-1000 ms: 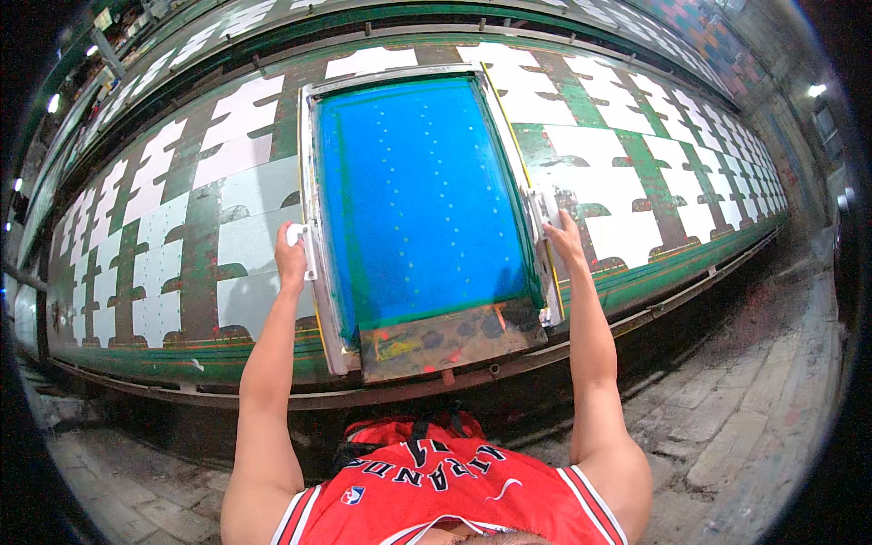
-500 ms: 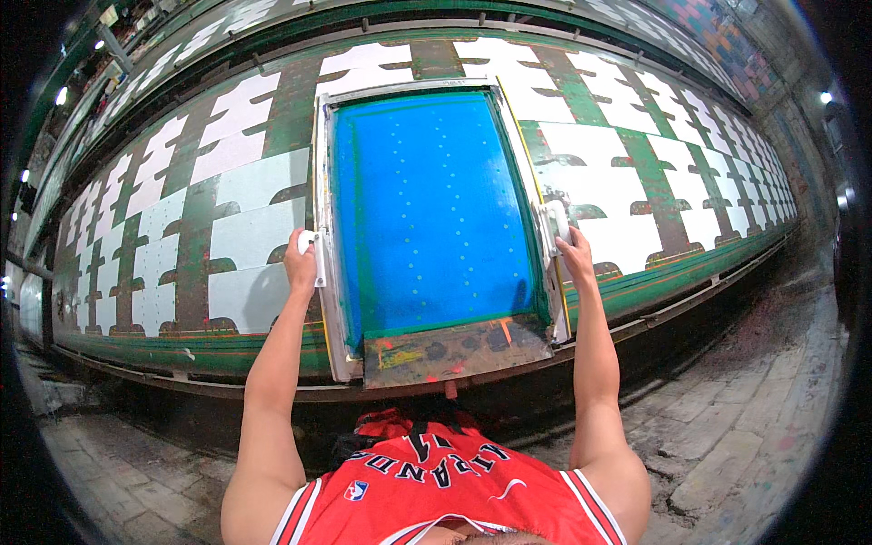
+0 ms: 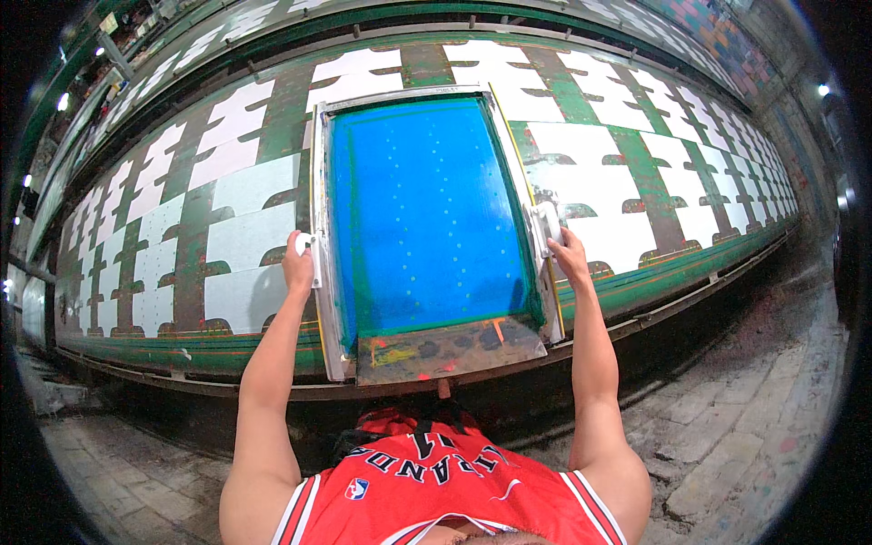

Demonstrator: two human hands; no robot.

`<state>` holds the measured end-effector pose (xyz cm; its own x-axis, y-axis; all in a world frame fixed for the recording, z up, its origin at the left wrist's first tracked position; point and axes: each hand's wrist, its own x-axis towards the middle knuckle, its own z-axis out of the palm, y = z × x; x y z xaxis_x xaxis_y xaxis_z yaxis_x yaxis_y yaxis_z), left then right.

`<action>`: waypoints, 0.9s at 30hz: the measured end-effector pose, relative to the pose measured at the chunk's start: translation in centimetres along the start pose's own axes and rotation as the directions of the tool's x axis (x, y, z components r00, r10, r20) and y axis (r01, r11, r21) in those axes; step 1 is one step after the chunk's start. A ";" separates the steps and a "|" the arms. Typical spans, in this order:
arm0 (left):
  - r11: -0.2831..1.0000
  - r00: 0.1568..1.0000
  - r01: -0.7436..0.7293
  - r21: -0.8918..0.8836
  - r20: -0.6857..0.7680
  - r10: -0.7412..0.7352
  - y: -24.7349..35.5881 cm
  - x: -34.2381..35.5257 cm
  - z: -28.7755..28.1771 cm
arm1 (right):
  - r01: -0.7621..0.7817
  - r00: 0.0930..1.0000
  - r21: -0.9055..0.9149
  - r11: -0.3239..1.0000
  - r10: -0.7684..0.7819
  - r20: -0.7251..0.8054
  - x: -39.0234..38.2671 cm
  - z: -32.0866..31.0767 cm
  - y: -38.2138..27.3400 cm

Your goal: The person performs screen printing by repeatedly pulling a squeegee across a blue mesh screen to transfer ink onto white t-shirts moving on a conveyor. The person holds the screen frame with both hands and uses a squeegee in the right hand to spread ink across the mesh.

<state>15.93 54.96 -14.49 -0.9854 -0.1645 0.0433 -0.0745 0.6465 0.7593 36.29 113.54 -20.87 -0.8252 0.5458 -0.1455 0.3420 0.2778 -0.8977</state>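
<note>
A screen-printing frame [image 3: 320,182] with blue mesh [image 3: 427,218] lies over the long table in front of me, its metal rim streaked green along the inside. Two columns of small pale dots run down the mesh. On the frame's left side, the fingers of my left hand [image 3: 299,265] are closed around a white handle [image 3: 303,243]. My right hand [image 3: 569,255] grips another white handle [image 3: 549,222] on the right side. A paint-stained flap [image 3: 450,352] spans the frame's near end. Whether the whole frame touches the table is hard to tell.
Rows of white cut fabric pieces [image 3: 250,222] are laid out on the green table [image 3: 204,348] on both sides of the frame. A rail [image 3: 672,304] runs along the table's near edge. Beyond stands another table with similar pieces. Paved floor [image 3: 727,427] lies at the right.
The frame's far end appears slightly lower and nearer, and the shadow along its left side has narrowed. Both hands keep hold of the handles. The whole view has shifted a little.
</note>
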 end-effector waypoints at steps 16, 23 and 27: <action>0.989 0.995 0.053 0.137 0.077 -0.064 0.1 0.1 0.1 | 0.505 0.834 -0.148 0.850 -0.438 0.335 -13.8 5.2 -14.7; 0.992 0.998 -0.009 0.129 0.071 0.000 -1.3 0.7 0.5 | 0.596 0.625 -0.135 0.792 -0.352 0.697 -19.7 11.2 -18.7; 0.991 0.996 -0.037 0.128 0.085 0.027 -1.5 0.7 0.6 | 0.575 0.630 -0.130 0.808 -0.336 0.700 -22.2 12.5 -20.3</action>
<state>15.25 54.30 -16.00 -0.9965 -0.0834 0.0082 -0.0566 0.7421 0.6679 42.06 85.91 -4.62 -0.9496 -0.3029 -0.0807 -0.1402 0.6407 -0.7549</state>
